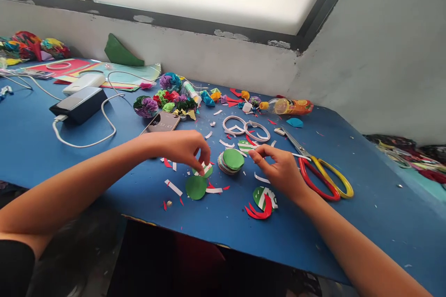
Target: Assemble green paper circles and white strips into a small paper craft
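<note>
My left hand (191, 150) hovers with fingers curled down and thumb and fingertip a little apart, and I see nothing between them. Under its fingertips lie a green paper circle (196, 188) and a green-and-white striped paper piece (206, 170). Between my hands stands a stack of round paper pieces (231, 161), a plain green one on top. My right hand (278, 169) is just right of the stack, thumb and fingertips pressed together; whatever they may hold is hidden. A striped paper circle (260, 197) with a red paper scrap (264, 209) over it lies below that hand.
Two white rings (234, 125) lie behind the stack. Large scissors (317, 167) with red and yellow handles rest at right. A drink bottle (289, 106), paper flowers (146, 106), a phone (163, 121) and a cabled black box (80, 104) lie on the blue table (146, 195).
</note>
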Motion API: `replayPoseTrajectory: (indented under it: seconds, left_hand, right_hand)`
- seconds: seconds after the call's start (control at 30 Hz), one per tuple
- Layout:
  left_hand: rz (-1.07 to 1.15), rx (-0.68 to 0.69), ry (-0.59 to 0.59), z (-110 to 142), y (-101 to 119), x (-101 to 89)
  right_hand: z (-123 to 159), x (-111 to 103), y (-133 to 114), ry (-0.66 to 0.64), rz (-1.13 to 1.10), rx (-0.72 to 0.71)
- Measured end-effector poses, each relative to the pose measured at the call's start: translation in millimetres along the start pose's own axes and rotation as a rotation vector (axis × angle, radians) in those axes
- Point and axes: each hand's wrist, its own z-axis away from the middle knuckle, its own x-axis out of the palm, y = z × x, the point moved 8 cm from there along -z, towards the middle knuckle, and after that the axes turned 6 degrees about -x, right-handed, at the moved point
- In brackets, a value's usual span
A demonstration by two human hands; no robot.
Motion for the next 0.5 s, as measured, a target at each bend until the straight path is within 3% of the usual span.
replayPoseTrajectory:
  seconds: [0.17, 0.4, 0.5]
  left_hand:
    - [-0.093, 0.065, -0.137, 4.1, 14.2, 20.3]
    - [-0.015, 0.004, -0.129, 8.8, 19.1, 9.9]
    - [-0.084, -0.002, -0.193, 10.5, 19.6, 18.4]
  right_hand:
    - [1.5, 2.7, -11.4, -0.011, -0.048, -0.049]
    - [4.2, -1.1, -30.7, 0.001, -0.102, -0.105]
    - [5.2, -1.2, -38.6, -0.009, -0.097, -0.135]
